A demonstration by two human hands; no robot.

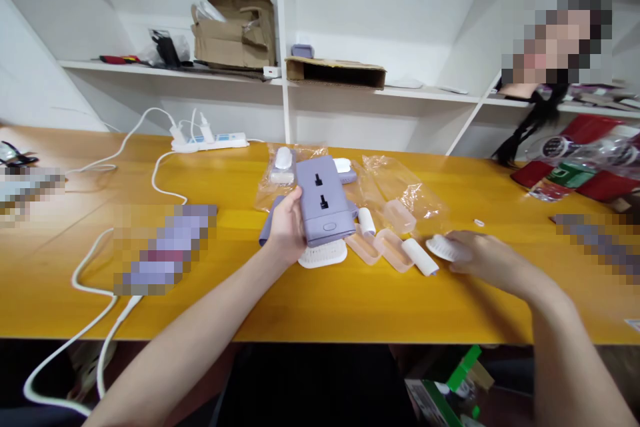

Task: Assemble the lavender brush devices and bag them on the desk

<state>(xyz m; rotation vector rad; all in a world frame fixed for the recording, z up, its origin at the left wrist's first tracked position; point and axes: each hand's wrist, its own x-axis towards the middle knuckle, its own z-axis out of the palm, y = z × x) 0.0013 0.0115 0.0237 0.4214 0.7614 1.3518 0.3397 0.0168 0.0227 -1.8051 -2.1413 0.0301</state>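
Head cam shot, and a lavender plastic case [323,200] with two black slots on its face is gripped in the left hand [287,228], held tilted just above the middle of the desk [320,300], with the fingers closed round its side. Over to the right, the right hand [493,260] is kept low and loosely curved, with its fingertips [463,247] touching a round white ribbed piece [439,248], though whether that piece is actually gripped can't really be told from here. Laid out between the hands are a white perforated tray [323,255], two shallow pink see-through trays [377,248], a white cylinder [420,257] and a shorter white cylinder [367,220]. A pink see-through box [400,215] is sitting on a crumpled clear plastic bag [407,180], and a second clear plastic bag [275,190] is lying just behind the case. A white power strip [210,141] is placed near the far edge of the desk, with white cables [95,273] running off over the near edge on the left. Red packets [555,173] are piled at the far right corner, and blurred-out items are seen on both sides.
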